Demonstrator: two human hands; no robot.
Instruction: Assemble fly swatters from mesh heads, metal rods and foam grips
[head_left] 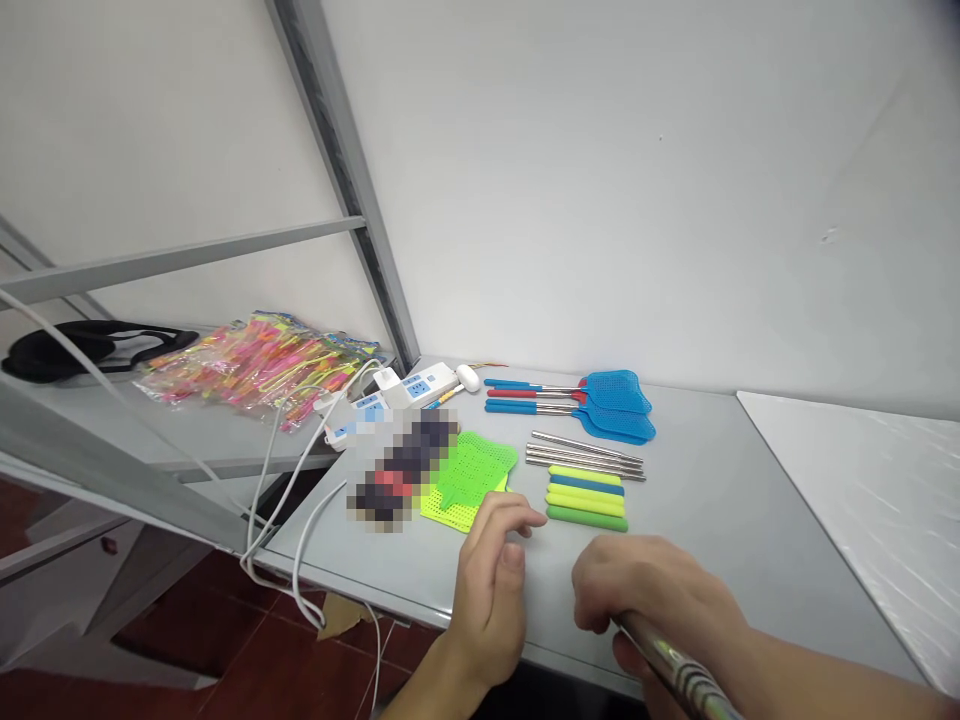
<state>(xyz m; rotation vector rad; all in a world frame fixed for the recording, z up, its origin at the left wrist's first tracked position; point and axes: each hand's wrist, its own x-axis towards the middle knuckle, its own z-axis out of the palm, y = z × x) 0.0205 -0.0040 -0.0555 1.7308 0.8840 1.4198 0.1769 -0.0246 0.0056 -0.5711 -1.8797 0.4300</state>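
My right hand [660, 600] is closed around a shiny metal rod [679, 675] that slants down to the bottom edge. My left hand [491, 590] is half curled over the table with nothing in it, thumb and fingers apart. Just beyond it lie green and yellow perforated fly swatter heads [476, 468]. Several foam-like handle grips [585, 503] in yellow, blue and green are lined up in front of my hands. Behind them rest several thin metal rods [585, 457]. Farther back, blue and red fly swatters [615, 405] lie with handles pointing left.
White power strips [427, 385] with cables [304, 560] occupy the left of the grey table [697, 470]. A blurred dark and red item [409, 470] lies beside the swatter heads. Bagged colourful items [262, 365] sit on the left shelf. A white board [870, 500] lies at right.
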